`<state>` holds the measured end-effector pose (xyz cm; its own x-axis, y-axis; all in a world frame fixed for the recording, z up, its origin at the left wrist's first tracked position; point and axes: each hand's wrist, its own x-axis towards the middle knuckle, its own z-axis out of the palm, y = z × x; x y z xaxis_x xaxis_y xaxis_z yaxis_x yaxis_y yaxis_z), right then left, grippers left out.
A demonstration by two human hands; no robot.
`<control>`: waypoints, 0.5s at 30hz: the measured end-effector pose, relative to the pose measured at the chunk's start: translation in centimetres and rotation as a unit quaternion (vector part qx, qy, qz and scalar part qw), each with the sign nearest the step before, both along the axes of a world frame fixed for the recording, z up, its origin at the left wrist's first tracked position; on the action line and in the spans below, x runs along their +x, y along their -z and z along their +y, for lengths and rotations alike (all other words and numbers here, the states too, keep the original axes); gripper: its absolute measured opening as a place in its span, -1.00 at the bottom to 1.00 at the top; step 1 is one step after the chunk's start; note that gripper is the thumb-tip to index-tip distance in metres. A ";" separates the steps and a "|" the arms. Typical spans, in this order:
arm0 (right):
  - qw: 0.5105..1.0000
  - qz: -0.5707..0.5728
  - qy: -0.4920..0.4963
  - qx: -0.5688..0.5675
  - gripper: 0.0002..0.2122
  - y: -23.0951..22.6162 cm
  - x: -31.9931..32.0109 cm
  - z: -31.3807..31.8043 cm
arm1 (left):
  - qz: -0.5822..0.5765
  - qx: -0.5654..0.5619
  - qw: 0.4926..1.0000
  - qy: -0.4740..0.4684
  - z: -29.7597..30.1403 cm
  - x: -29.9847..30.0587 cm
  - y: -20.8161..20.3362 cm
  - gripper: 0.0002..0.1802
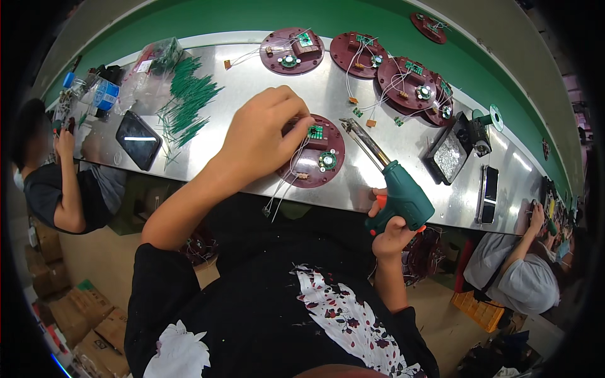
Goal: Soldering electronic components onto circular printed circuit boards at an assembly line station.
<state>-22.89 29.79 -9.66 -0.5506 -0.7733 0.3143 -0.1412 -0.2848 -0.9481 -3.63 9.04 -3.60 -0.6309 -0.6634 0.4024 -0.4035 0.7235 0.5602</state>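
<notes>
My left hand [263, 129] is over a round maroon plate [336, 171] at the bench's near edge. Its thumb and fingers pinch together beside a small green circuit board [315, 132] on that plate; whatever they grip is hidden. A round speaker-like part [327, 160] and thin white wires also sit on the plate, and some wires hang over the bench edge. My right hand [392, 238] is wrapped round the handle of a green soldering gun [408, 196]. The gun's metal tip points up and left, just right of the plate and apart from it.
More wired maroon plates [409, 85] lie along the bench's far side, some overlapping. Green wire pieces [189, 101] and a phone [138, 140] lie left. Rightward are a black tray [449, 154], a solder spool [496, 118] and another phone [488, 194]. Other people work at both ends.
</notes>
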 end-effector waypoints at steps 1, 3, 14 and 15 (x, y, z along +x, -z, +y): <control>1.000 -0.001 -0.001 0.001 -0.33 0.1 -0.1 0.1 | 0.004 -0.014 1.000 -0.004 -0.3 0.5 -0.2 -0.91; 0.999 0.032 -0.019 0.019 -0.27 0.3 -0.6 0.4 | 0.006 -0.027 1.000 -0.008 -1.6 2.2 -0.4 -0.91; 0.999 0.003 0.050 -0.015 -0.20 -4.0 -3.8 0.6 | 0.047 0.020 0.998 -0.034 0.9 3.0 -0.1 -0.81; 0.998 0.037 0.056 -0.015 -0.22 -5.4 -5.3 0.9 | 0.039 0.035 0.998 -0.022 1.1 2.9 0.3 -0.81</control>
<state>-28.22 30.70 -4.25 -0.6070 -0.6981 0.3797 -0.2428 -0.2920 -0.9251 -0.70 10.09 -3.86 -0.5690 -0.7183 0.4005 -0.3871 0.6636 0.6401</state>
